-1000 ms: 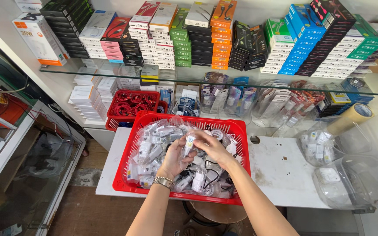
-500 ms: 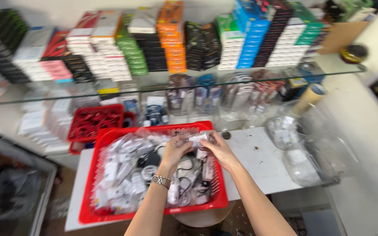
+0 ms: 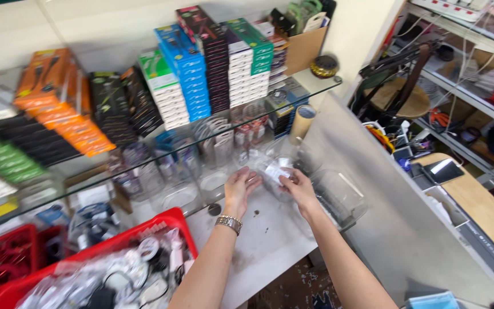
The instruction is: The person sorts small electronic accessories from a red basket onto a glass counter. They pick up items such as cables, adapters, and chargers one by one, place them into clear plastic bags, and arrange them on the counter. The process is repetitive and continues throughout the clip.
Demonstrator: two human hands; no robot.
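I hold 1 small clear packet over the counter, fingers of both hands pinching it; the red basket looks still full.

- Orange boxes are lying stacked at the left of the glass shelf.
- Blue boxes are standing in a tall stack mid-shelf, beside green-topped white boxes.
- A small clear packet is sitting between both hands.
- Clear bagged items are filling the red basket.
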